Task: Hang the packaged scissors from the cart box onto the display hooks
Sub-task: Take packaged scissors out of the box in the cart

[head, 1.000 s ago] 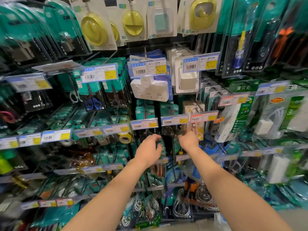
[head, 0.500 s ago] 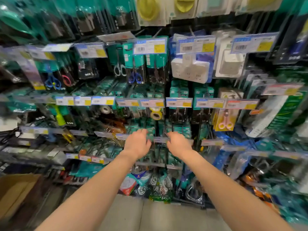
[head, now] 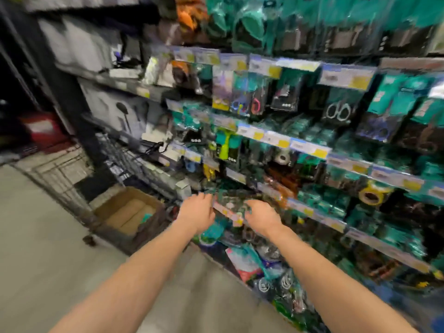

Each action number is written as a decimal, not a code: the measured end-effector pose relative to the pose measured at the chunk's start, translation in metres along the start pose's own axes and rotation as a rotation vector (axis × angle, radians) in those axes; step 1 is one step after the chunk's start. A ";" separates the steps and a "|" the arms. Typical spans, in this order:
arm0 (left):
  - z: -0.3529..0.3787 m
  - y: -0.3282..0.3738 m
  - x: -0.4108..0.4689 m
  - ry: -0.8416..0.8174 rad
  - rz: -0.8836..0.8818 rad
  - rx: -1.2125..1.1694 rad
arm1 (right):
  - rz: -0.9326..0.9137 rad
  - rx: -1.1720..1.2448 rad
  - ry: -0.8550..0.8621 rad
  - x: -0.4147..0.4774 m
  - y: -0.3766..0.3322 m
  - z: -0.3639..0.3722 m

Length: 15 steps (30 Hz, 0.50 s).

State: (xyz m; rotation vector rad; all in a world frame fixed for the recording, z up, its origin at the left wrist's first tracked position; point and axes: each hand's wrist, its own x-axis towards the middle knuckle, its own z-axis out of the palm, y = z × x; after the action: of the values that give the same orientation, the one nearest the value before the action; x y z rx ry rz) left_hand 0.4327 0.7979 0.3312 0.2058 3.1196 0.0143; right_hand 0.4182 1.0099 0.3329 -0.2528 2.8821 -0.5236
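Observation:
The view is blurred by motion. My left hand point(head: 199, 212) and my right hand point(head: 262, 217) hang close together in front of a low row of display hooks point(head: 230, 207), fingers loosely curled, with nothing plainly in either. Down to the left, an open cardboard box point(head: 127, 212) sits in a wire cart point(head: 60, 179). A teal package point(head: 146, 217) lies at the box's right side. Packaged scissors point(head: 336, 111) hang on the upper hooks to the right.
Rows of hooks full of teal packages and yellow-and-blue price tags point(head: 276, 138) fill the right half. A roll of yellow tape point(head: 372, 195) hangs at the right. Dark shelving with boxes point(head: 108, 111) stands behind the cart. Grey floor point(head: 48, 260) lies at the lower left.
The view has swung left and down, bringing the cart and its box into sight. Both hands have dropped from the mid-height hooks to a lower row.

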 end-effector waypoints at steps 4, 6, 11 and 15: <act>0.013 -0.131 -0.023 -0.041 -0.124 0.034 | -0.080 -0.001 -0.068 0.041 -0.112 0.055; 0.019 -0.192 -0.032 -0.060 -0.179 0.031 | -0.123 -0.003 -0.095 0.062 -0.166 0.083; 0.033 -0.308 -0.049 -0.097 -0.300 -0.013 | -0.171 0.010 -0.191 0.100 -0.275 0.141; 0.044 -0.367 -0.057 -0.144 -0.348 -0.048 | -0.181 -0.019 -0.243 0.126 -0.326 0.175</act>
State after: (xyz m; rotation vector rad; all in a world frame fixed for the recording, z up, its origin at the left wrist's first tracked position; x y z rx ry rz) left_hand 0.4421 0.4268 0.2847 -0.3228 2.9609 0.0662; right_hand 0.3784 0.6264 0.2700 -0.5446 2.6433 -0.4603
